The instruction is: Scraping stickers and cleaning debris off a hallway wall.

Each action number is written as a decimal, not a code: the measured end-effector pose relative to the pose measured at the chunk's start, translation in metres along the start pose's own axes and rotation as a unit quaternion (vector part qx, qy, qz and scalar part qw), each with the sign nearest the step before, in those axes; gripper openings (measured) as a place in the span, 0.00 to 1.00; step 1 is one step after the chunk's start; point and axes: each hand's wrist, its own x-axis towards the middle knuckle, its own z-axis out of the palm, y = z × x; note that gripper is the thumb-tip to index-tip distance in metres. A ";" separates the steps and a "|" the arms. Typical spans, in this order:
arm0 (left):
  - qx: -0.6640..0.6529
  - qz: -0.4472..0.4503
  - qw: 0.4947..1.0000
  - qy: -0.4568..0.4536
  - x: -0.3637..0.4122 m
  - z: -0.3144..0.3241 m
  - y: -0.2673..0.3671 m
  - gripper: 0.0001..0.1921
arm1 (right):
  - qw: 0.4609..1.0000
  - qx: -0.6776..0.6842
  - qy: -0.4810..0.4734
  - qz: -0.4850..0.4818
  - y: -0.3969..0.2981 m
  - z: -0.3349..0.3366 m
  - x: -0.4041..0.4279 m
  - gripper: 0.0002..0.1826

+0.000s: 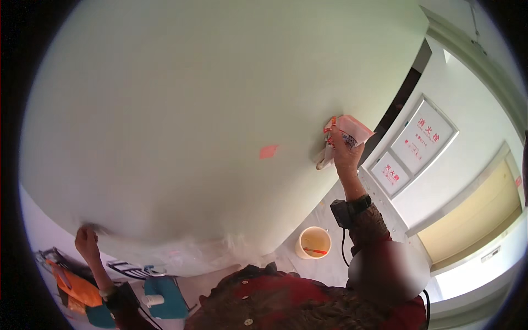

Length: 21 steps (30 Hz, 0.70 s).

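Observation:
My right hand presses a bundle of pink and white printed paper or film against the pale green wall, right of the middle. A short rod-like end, perhaps a tool handle, sticks out below the bundle. My left hand is raised at the wall's lower left edge, fingers pinched together near a dark, blurred thing; what it holds is unclear. A small pink patch marks the wall between my hands. Thin clear plastic film lies along the wall's bottom edge.
A cream bucket with a red-orange tool inside stands on the floor. Lower left are a teal chair with a white cup and an orange cloth or bag. Fire cabinet doors and a yellowish panel are at right.

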 end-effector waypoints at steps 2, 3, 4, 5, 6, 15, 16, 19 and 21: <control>-0.015 0.000 1.000 -0.011 0.004 -0.001 0.000 0.07 | 1.000 -0.006 -0.007 0.017 0.000 0.004 -0.003 0.10; -0.012 -0.001 1.000 -0.016 0.000 -0.014 -0.005 0.07 | 0.999 -0.004 -0.022 0.030 0.000 0.009 -0.008 0.09; -0.008 0.000 1.000 -0.017 0.000 -0.028 -0.008 0.07 | 0.999 -0.033 -0.012 0.015 0.002 0.010 -0.010 0.09; -0.007 0.018 0.999 -0.032 0.013 -0.034 -0.010 0.07 | 0.998 -0.058 -0.003 -0.001 0.007 0.007 -0.008 0.08; 0.005 0.022 0.999 -0.035 0.017 -0.048 -0.015 0.07 | 0.997 -0.072 -0.013 -0.011 0.013 0.015 -0.010 0.08; 0.203 0.063 0.976 -0.037 -0.002 -0.021 0.045 0.09 | 0.989 -0.137 -0.054 -0.008 0.070 -0.025 0.005 0.14; 0.242 0.095 0.965 -0.032 0.002 -0.027 0.048 0.09 | 0.988 -0.145 -0.038 0.023 0.048 -0.008 -0.001 0.15; 0.277 0.120 0.953 -0.026 0.001 -0.040 0.049 0.07 | 0.994 -0.108 0.001 -0.009 0.035 0.015 -0.003 0.15; 0.328 0.145 0.933 -0.037 0.007 -0.048 0.052 0.07 | 0.993 -0.121 -0.003 0.009 0.039 0.017 0.001 0.16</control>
